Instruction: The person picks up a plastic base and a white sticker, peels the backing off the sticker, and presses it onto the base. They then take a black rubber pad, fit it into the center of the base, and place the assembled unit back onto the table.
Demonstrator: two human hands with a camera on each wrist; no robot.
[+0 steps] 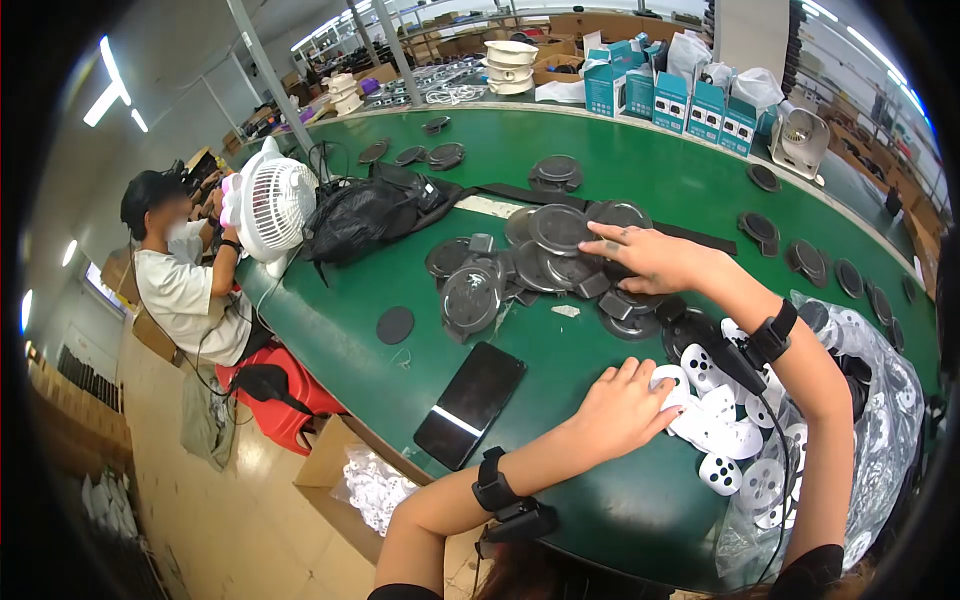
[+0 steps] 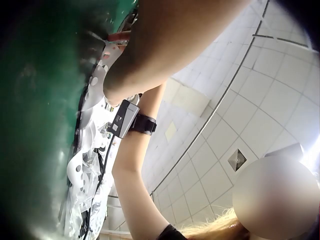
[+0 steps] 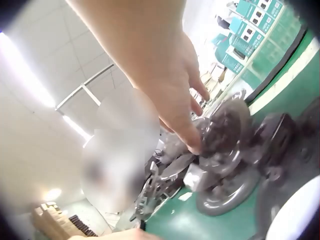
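My right hand reaches over a heap of dark grey round plastic parts. Its fingertips are at the rim of the upper round part, fingers spread. In the right wrist view, the thumb of the right hand points down beside a dark part. Lower on the table, my left hand lies with loosely bent fingers at the edge of a pile of white discs with holes. Its fingertips and thumb are right at a white disc. The left wrist view mostly hides this hand behind the forearm.
A black phone and a dark disc lie on the green table. A clear plastic bag flanks the white discs. Left are a black bag, a white fan and a seated person. Teal boxes stand behind.
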